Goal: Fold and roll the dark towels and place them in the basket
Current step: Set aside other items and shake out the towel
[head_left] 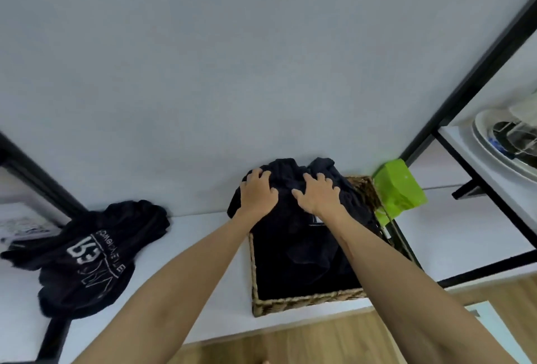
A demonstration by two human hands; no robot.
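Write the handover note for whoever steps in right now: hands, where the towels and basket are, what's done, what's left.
Left hand: fingers curled, gripping the dark towel in the basket at its far left end.
Right hand: fingers spread and bent, pressing into the same towel beside the left hand.
Wicker basket: on the white shelf; the towel in it looks bunched, not neatly rolled, and spills over the far rim.
Second dark towel with white lettering: crumpled on the shelf, left of the basket, untouched.
Done: one towel is in the basket.
Left: settle that towel, then fold, roll and place the second.
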